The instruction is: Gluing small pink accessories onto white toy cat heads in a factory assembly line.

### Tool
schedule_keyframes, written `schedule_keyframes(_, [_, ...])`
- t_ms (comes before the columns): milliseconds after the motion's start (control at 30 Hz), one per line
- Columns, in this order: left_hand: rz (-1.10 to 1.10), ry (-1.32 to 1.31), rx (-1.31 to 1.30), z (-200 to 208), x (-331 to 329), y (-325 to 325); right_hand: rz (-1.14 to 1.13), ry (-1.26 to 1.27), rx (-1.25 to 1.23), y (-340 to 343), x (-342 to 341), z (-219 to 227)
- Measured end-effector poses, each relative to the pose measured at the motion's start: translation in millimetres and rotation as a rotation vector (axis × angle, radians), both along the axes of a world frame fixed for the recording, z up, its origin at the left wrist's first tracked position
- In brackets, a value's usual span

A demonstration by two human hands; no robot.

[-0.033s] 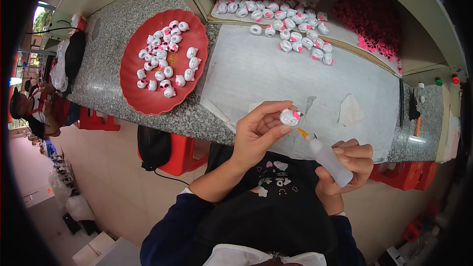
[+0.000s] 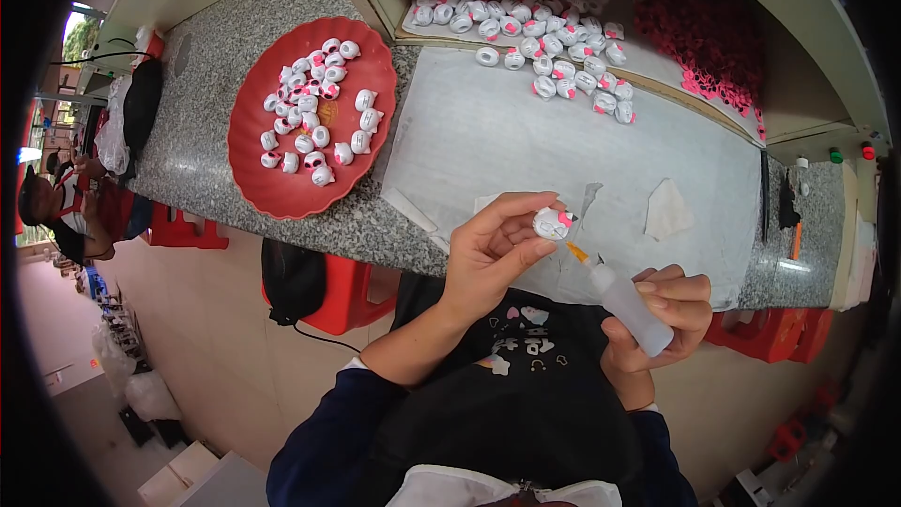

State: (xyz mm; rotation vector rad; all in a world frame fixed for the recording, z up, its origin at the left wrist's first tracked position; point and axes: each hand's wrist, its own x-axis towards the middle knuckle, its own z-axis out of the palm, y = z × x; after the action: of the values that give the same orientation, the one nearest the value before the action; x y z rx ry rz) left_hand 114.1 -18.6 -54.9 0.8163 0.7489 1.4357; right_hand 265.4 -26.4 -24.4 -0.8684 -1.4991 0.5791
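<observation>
Between the thumb and fingers of my left hand (image 2: 497, 249) is a small white cat-head figure piece (image 2: 548, 224) with a pink bow. My right hand (image 2: 666, 310) grips a translucent squeeze bottle (image 2: 631, 308), tilted so that its orange needle tip (image 2: 576, 252) points up and left at the piece. Tip and piece are very close; whether they touch I cannot tell. Both hands are over the near part of a pale paper sheet (image 2: 469, 122) on the bench.
On the left, a red scalloped plate (image 2: 253, 164) holds many white heads. More white heads (image 2: 563, 66) lie along the sheet's far edge and on the shelf, beside a heap of pink pieces (image 2: 704, 47). A torn paper scrap (image 2: 667, 209) lies right of my hands. Another person (image 2: 70, 202) is far left.
</observation>
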Motion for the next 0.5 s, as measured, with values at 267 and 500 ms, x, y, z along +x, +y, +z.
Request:
schedule_keyframes(267, [0.083,0.391,0.215,-0.7,-2.4,0.9,0.006,-0.007,0.011,-0.1,-2.5,0.5])
schedule_keyframes(500, [0.135,0.535,0.27,-1.7,-3.4,1.6,0.042,-0.019,-0.027,-1.2,2.2,2.1])
